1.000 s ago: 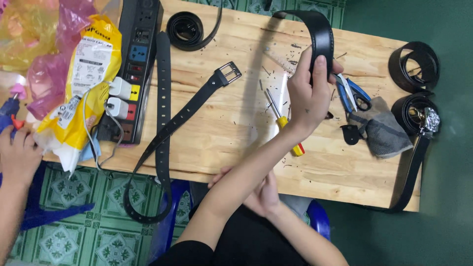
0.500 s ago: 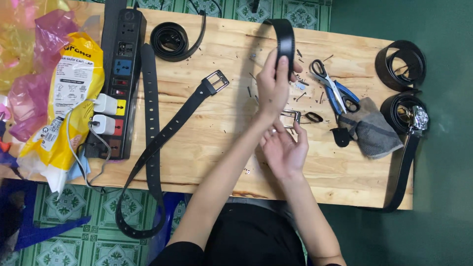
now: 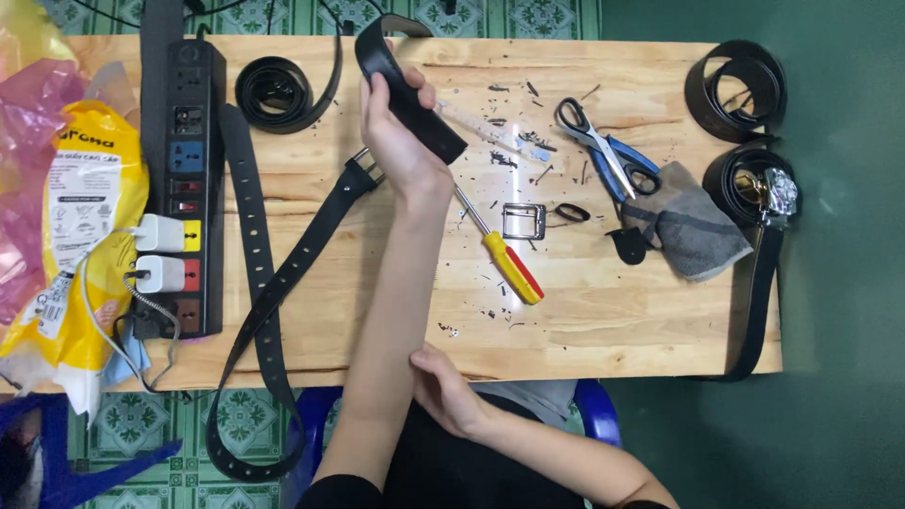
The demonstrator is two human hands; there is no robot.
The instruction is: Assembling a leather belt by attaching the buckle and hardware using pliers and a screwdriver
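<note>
My left hand point(image 3: 396, 132) reaches over the wooden table point(image 3: 603, 330) and grips the cut end of a black belt strap point(image 3: 415, 104), which curves up past the far edge. My right hand point(image 3: 443, 386) rests at the table's near edge beside my left forearm and holds nothing. Just right of my left hand lie a screwdriver with a yellow and red handle point(image 3: 509, 264), a loose square metal buckle point(image 3: 524, 221) and a small black loop point(image 3: 570, 212). Leather scraps dot the wood around them.
Blue-handled scissors point(image 3: 603, 151) and a grey cloth point(image 3: 693, 231) lie to the right, near two rolled belts point(image 3: 745, 85) point(image 3: 754, 188). A coiled belt point(image 3: 278, 90), a long buckled belt point(image 3: 302, 273), a black power strip point(image 3: 184, 179) with white chargers and a yellow bag point(image 3: 75, 236) sit to the left.
My right hand has drawn back from the middle of the table to its near edge. My left hand still holds the belt strap, lowered slightly towards the wood.
</note>
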